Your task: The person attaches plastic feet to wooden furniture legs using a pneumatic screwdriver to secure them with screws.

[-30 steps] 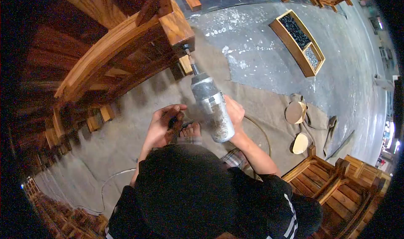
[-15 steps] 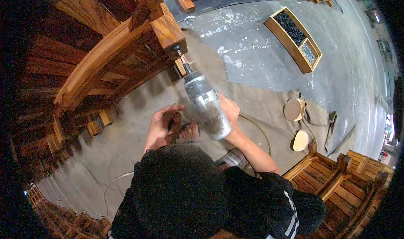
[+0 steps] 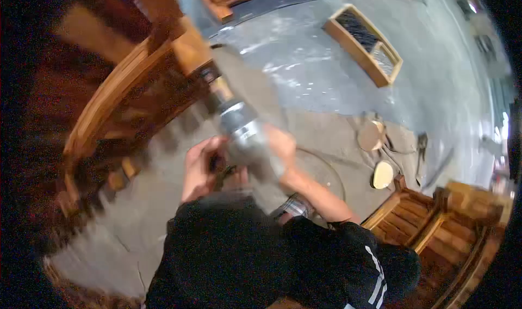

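My right hand [image 3: 280, 146] grips a grey power drill [image 3: 243, 135], its front end pointing up and left. The drill's tip is at the end of a wooden furniture leg [image 3: 191, 49], where a small black piece [image 3: 209, 74] sits. Motion blur hides whether the tip touches it. My left hand [image 3: 199, 165] is just left of the drill, fingers curled in; whatever lies in them is too dark and smeared to name. The leg belongs to a tipped slatted wooden piece of furniture [image 3: 117, 83].
A wooden tray [image 3: 356, 49] on the grey floor holds black pieces and, in a smaller compartment, silvery bits. Two pale discs [image 3: 383, 174] lie on the brown floor cloth [image 3: 321, 124]. More slatted furniture [image 3: 424, 222] stands at lower right. A hose [image 3: 331, 167] curves behind my right arm.
The whole view has shifted and blurred. The drill, still in my right hand, and the leg both appear a little further left. My left hand stays curled beside the drill.
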The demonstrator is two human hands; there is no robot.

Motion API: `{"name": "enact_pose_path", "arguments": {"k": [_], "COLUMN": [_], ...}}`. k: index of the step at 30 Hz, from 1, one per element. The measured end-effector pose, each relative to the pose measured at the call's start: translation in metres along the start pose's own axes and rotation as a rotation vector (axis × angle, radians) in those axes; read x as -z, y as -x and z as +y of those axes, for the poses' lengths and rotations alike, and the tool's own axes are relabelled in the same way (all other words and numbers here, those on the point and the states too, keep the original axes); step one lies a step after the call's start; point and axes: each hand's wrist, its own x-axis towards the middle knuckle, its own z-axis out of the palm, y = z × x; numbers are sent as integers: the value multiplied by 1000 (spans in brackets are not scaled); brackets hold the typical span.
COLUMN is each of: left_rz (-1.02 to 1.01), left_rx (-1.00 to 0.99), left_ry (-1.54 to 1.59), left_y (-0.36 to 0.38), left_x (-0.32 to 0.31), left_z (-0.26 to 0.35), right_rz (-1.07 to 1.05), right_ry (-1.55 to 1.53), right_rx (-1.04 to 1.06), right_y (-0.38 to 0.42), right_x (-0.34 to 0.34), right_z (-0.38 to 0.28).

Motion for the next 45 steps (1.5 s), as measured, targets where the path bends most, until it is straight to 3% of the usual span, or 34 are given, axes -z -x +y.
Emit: {"name": "enact_pose_path", "arguments": {"k": [2,3,4,5,6,7,11,15,16,19,21,22,23,25,28,30,31,33,40,45], "left_rz": [25,-168,-127,106,-96,-171,-55,49,86,181,115,297,44,55,-146,-218,-250,-362,-403,-601], "left_rx": [82,39,73,-25,31,3,-45,23,49,-195,-361,-422,-438,-508,-616,-682,-697,-651,-604,-591], "left_ry": [-210,-138,-116,-5,-153,-146,-21,-90,-132,-71,83,28,185,194,353,352,331,318,287,379], "left_y": [3,-10,-22,-36,-55,-60,-74,-34,-24,2,0,9,0,11,22,25,28,29,66,98], "left_x": [-4,15,31,18,42,47,41,6,-6,-31,-47,-71,-55,-75,-85,-85,-83,-75,-84,-93], "left_z": [8,-6,-21,-33,-34,-39,-52,6,18,38,52,64,66,93,113,121,127,144,187,197], "right_rz": [66,65,57,37,21,-6,-166,-110,-219,-80,-207,-223,-137,-138,-185,-197,-146,-192,-72,17], "right_ry": [-55,-32,9,45,75,80,-77,-213,-198,-146,-117,-130,-202,-184,-167,-72,-55,-143,0,180], "right_rx": [37,52,54,40,26,11,-172,-172,-265,-30,-145,-148,-67,-85,-155,-13,156,-106,127,182], "right_y": [-1,4,8,15,18,19,8,-3,-7,5,0,-7,-14,-33,-47,-64,-72,-83,-122,-135], "right_x": [3,0,-3,-10,-13,-15,11,23,30,27,39,49,52,60,69,80,81,82,87,90], "right_z": [6,6,8,18,22,25,10,-9,-15,-3,-15,-23,-25,-40,-50,-54,-55,-65,-92,-109]}}
